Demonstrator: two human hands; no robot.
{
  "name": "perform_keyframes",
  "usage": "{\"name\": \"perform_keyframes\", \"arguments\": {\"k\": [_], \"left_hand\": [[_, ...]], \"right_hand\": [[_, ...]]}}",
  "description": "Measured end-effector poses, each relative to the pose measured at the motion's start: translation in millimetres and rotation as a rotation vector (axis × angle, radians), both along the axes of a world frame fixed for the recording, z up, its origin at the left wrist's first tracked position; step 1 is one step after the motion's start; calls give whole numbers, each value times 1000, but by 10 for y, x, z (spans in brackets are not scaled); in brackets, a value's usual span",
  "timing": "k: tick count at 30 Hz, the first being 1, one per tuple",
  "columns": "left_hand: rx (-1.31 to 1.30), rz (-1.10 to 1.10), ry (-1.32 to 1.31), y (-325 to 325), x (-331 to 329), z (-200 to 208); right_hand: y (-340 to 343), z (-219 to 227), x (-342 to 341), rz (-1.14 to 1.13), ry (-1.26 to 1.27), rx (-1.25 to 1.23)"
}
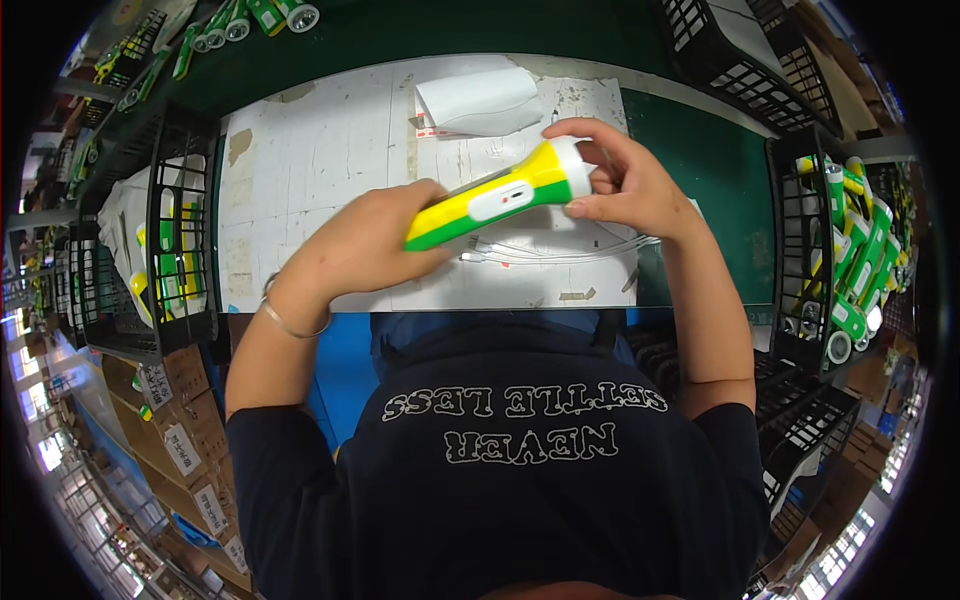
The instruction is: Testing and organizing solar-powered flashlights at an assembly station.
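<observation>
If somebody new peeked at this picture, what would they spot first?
Probably the bright yellow-and-green flashlight in the middle, held over the table, with the left hand on its tail and the right hand at its white head. Next might come the pile of similar flashlights by a black crate at the right, then the big upside-down letters on the dark T-shirt below.

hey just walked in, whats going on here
A person is holding a yellow, green and white flashlight over a white work surface. The left hand grips its tail end, and the right hand holds its white head. A white cable and a curled white sheet lie on the surface. More flashlights fill a black basket on the right.
</observation>
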State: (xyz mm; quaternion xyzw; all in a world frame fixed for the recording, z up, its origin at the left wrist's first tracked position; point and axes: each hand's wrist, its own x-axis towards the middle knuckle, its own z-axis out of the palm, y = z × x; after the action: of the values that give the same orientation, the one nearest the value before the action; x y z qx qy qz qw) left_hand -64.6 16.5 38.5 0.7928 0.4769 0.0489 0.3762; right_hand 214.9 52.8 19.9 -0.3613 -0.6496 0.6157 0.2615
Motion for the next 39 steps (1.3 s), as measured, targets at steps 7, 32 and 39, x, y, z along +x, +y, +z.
{"name": "perform_keyframes", "arguments": {"k": [7,32,39], "left_hand": [[-273,346,-595,67,177,-633],[-117,412,-579,78,637,-664],[328,415,-382,-3,730,-653]], "right_hand": [[271,-450,-355,-516,-787,430],[-204,-374,-281,-464,-64,77],[-273,-425,-332,-483,-46,67]]}}
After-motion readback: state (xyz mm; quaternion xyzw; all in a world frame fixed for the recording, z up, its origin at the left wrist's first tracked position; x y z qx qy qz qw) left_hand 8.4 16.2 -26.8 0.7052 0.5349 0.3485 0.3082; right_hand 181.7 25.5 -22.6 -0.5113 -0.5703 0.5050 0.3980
